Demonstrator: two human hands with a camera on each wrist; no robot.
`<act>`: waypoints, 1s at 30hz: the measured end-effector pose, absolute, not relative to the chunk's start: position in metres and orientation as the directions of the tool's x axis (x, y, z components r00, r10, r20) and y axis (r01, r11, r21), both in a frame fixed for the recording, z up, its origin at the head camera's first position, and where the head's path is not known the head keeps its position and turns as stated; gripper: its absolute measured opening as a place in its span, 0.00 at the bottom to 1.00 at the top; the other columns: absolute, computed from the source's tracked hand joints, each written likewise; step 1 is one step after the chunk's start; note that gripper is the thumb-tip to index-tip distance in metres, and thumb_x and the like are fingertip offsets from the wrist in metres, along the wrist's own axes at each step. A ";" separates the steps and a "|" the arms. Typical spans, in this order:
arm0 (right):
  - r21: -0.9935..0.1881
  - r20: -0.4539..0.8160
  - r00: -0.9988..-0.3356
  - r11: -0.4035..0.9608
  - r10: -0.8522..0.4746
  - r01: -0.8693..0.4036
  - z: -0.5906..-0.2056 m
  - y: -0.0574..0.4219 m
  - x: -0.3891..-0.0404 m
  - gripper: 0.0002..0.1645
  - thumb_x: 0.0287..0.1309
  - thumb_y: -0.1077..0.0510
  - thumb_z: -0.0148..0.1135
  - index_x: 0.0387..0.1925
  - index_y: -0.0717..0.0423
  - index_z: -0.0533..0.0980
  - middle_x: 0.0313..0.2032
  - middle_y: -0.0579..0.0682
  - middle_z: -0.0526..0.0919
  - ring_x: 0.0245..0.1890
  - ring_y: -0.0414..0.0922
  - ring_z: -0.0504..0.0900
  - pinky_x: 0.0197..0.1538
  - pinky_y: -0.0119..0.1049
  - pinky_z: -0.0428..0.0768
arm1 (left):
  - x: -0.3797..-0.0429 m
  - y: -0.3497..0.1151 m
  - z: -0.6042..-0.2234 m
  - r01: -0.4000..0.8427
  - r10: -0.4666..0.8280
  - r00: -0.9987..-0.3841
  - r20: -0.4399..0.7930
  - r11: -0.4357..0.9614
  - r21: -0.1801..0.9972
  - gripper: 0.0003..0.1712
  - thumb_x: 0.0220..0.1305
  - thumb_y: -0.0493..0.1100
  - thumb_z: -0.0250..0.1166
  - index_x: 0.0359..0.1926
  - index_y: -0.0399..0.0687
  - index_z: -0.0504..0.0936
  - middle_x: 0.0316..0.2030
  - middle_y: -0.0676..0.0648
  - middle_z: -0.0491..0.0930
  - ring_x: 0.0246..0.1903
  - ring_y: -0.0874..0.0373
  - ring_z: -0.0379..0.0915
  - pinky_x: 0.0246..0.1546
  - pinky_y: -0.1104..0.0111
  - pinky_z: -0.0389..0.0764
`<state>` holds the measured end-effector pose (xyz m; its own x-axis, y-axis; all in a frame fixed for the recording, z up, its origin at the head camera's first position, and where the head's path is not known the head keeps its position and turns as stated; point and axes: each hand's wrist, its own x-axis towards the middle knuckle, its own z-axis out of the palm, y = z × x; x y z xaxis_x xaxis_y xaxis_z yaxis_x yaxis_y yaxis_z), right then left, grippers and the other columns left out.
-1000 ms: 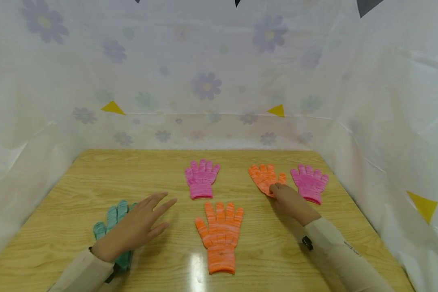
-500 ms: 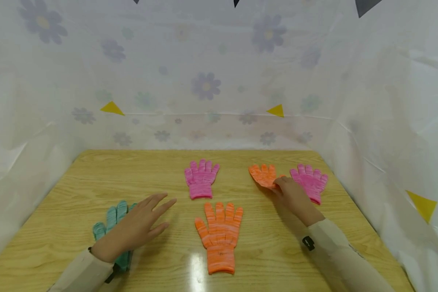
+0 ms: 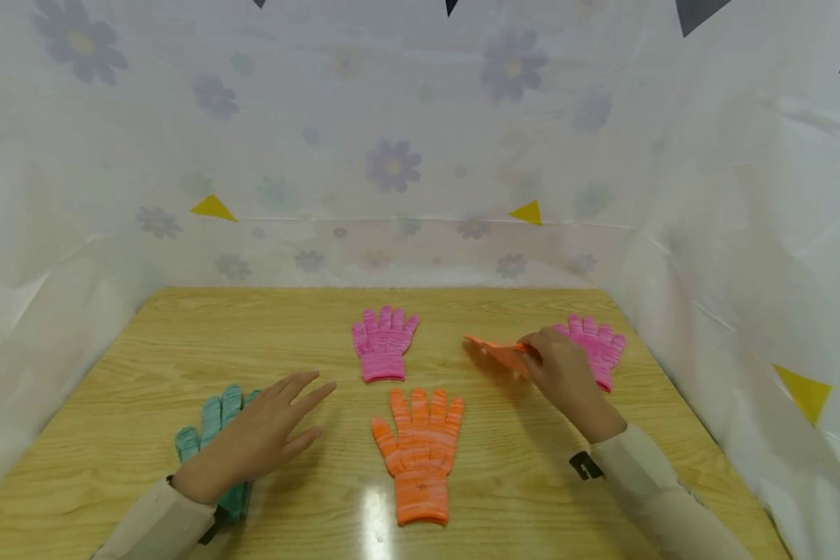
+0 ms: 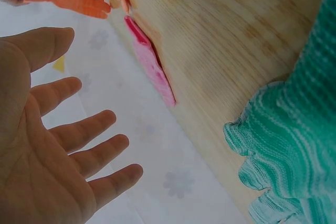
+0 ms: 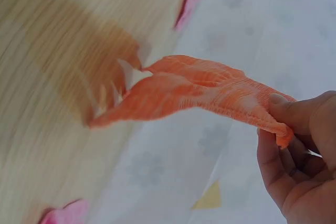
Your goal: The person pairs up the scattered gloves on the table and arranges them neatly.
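Observation:
My right hand [image 3: 565, 377] pinches an orange knit glove [image 3: 500, 355] by its cuff and holds it raised off the table. In the right wrist view this orange glove [image 5: 205, 90] stretches out from thumb and fingers, its finger ends drooping toward the wood. My left hand [image 3: 262, 432] hovers with fingers spread over a teal glove [image 3: 212, 420], partly covering it in the head view; the left wrist view shows the hand [image 4: 52, 135] holding nothing. A second orange glove [image 3: 421, 459] lies flat between the hands, fingers pointing away.
One pink glove [image 3: 383, 346] lies at the back middle of the wooden table [image 3: 273, 327]. Another pink glove [image 3: 598, 350] is at the back right, partly behind my right hand. A white flowered sheet [image 3: 308, 132] walls the back and sides.
The orange glove in my right hand has come up off the table by its cuff and tipped, now seen nearly edge-on. My left hand stays in place.

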<state>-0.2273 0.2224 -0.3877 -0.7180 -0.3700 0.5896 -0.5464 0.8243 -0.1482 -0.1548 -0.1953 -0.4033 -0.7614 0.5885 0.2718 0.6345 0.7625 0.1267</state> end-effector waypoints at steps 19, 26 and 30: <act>-0.084 0.666 -0.554 0.688 -0.500 -0.721 -0.357 0.155 -0.178 0.08 0.42 0.64 0.68 0.29 0.57 0.79 0.24 0.45 0.73 0.19 0.33 0.67 0.20 0.21 0.70 | -0.153 -0.199 -0.405 0.624 0.572 -0.770 0.282 0.767 0.148 0.37 0.56 0.52 0.61 0.65 0.57 0.58 0.61 0.43 0.59 0.59 0.44 0.58 0.51 0.49 0.67; -0.045 0.679 -0.499 0.648 -0.539 -0.761 -0.355 0.143 -0.168 0.10 0.37 0.64 0.71 0.27 0.56 0.79 0.23 0.44 0.73 0.18 0.33 0.67 0.20 0.21 0.69 | -0.151 -0.201 -0.405 0.606 0.554 -0.786 0.275 0.779 0.162 0.37 0.57 0.53 0.60 0.66 0.59 0.56 0.62 0.43 0.57 0.58 0.44 0.58 0.50 0.49 0.67; -0.021 0.646 -0.484 0.620 -0.590 -0.784 -0.358 0.136 -0.162 0.10 0.38 0.65 0.71 0.27 0.56 0.79 0.22 0.44 0.72 0.19 0.34 0.66 0.21 0.21 0.68 | -0.152 -0.203 -0.406 0.609 0.556 -0.783 0.279 0.777 0.159 0.38 0.57 0.53 0.60 0.66 0.60 0.55 0.63 0.43 0.56 0.57 0.44 0.60 0.49 0.49 0.68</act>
